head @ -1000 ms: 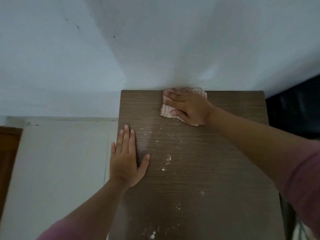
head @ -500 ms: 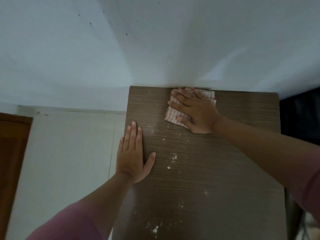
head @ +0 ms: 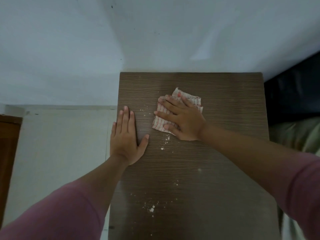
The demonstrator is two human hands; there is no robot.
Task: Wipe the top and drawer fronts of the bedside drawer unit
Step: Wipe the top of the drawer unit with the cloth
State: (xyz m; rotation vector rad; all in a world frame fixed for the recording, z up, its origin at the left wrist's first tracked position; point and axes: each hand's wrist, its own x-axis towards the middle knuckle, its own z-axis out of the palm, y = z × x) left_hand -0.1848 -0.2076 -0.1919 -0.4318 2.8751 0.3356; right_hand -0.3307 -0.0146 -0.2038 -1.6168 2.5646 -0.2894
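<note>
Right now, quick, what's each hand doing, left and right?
Left hand: open, fingers straight, flat on the drawer unit top, holding nothing.
Right hand: open, fingers spread, pressing the checked cloth flat against the top.

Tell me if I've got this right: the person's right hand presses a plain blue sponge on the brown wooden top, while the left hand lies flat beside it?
Not quite. The head view shows the right hand pressing a folded white cloth with red checks, not a blue sponge. The rest holds: left hand flat on the brown wood-grain top.
</note>
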